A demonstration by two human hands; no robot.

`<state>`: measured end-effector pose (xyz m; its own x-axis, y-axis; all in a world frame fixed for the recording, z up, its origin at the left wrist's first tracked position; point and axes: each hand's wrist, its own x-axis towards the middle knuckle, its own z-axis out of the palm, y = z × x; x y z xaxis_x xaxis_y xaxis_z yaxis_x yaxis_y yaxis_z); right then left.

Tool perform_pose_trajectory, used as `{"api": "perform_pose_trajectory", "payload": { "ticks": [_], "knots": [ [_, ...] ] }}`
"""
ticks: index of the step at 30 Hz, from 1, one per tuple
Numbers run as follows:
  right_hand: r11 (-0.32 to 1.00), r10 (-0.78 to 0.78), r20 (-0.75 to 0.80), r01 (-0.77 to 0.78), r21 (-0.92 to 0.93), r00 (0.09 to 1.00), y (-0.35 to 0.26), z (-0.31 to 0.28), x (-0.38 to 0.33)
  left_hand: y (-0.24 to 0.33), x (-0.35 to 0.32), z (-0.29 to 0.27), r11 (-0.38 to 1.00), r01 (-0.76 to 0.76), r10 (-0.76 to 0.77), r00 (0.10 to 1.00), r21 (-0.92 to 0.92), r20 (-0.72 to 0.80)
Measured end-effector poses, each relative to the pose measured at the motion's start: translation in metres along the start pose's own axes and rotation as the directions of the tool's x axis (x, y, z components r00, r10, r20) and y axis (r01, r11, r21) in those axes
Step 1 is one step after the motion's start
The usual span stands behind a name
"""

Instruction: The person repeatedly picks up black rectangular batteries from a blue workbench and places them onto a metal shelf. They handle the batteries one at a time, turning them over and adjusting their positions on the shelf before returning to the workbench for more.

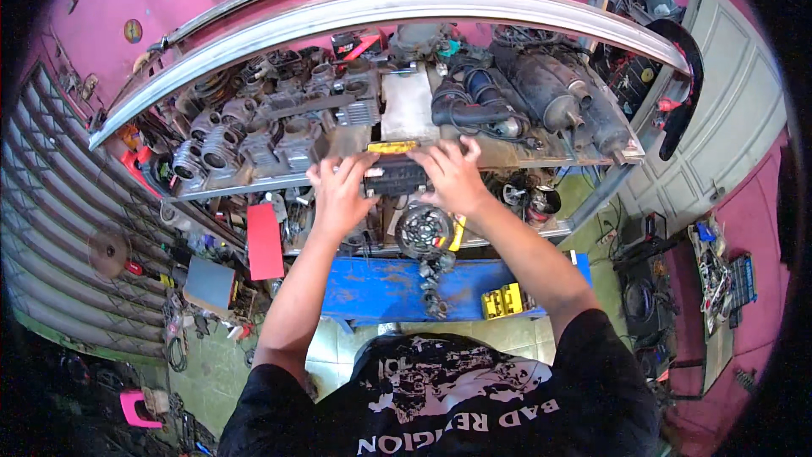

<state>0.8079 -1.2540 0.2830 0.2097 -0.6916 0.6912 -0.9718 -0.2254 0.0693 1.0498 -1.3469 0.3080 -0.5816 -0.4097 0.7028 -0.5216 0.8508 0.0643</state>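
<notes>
Black and boxy, the part (396, 176) at frame centre sits on the shelf (507, 156) edge, and my grip is closed on it: left hand (341, 195) and right hand (454, 176) clasp its two ends. Just below hangs a round finned disc (423, 231); lower still, the blue worktop (381, 286). Engine cylinders (228, 148) crowd the upper left.

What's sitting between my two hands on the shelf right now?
In the head view, a dark rectangular block-like part sits between the left hand and right hand, both touching it.
</notes>
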Motion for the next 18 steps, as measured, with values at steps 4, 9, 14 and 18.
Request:
{"api": "perform_pose_trajectory", "payload": {
  "ticks": [4,9,14,18],
  "knots": [
    [0.997,0.056,0.11,-0.05,-0.053,0.992,0.004,0.026,0.037,-0.044,0.019,0.018,1.0,0.023,-0.022,0.996,-0.021,0.083],
    [0.986,0.148,0.198,-0.13,-0.102,0.969,0.003,0.037,0.059,-0.073,0.039,0.041,0.997,0.018,-0.009,0.992,-0.071,0.126],
    [0.97,0.198,0.223,-0.158,-0.182,0.955,0.002,0.037,0.057,-0.084,0.048,0.055,0.99,-0.046,0.064,0.989,-0.131,0.137],
    [0.962,0.192,0.198,-0.145,-0.23,0.961,0.014,0.036,0.044,-0.075,0.051,0.076,0.99,-0.07,0.086,0.989,-0.126,0.123]
  ]
}}
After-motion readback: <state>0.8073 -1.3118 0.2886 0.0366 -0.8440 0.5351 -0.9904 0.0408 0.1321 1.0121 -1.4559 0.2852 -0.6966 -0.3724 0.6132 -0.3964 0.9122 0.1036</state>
